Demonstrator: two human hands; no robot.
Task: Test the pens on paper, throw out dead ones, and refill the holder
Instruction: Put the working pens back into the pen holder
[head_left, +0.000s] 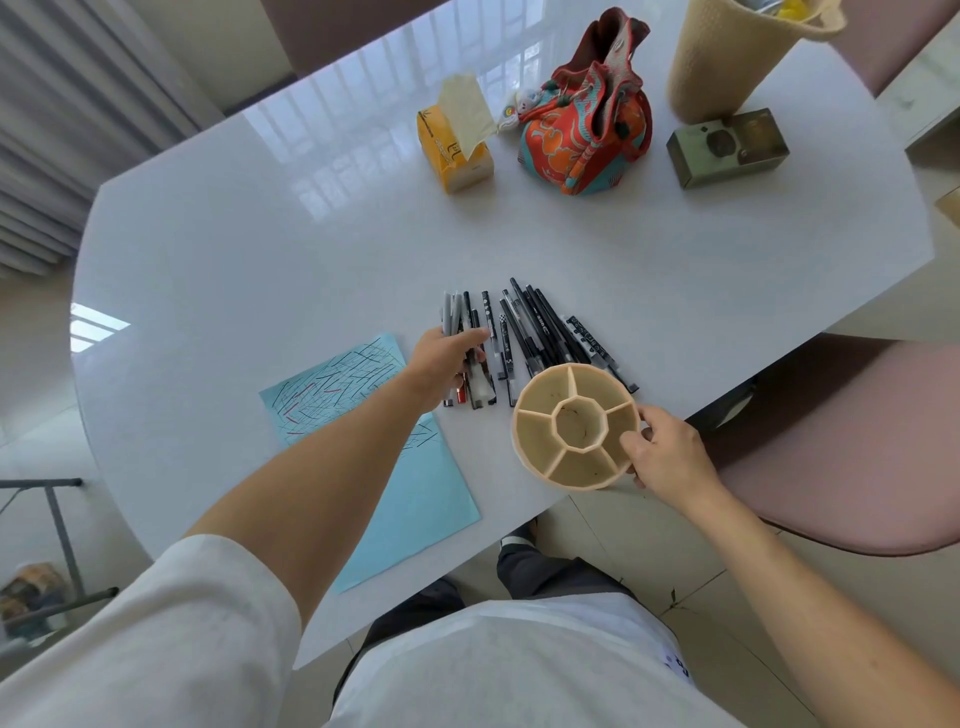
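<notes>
Left hand (447, 358): fingers curled round several pens at the left end of the row of pens (540, 343) lying on the tabletop (260, 249)
Right hand (665, 452): grips the rim of the empty holder (574, 428), which sits tilted at the tabletop's near edge
Paper (395, 499): scribbled blue sheet beside the row, under the left forearm
Risk, holder: so close to the edge, a nudge could tip it to the floor
Risk, pens: a loose handful may slip and scatter, or jam against the dividers
Risk, sorting: dead pens, if any remain, could go in unnoticed
</notes>
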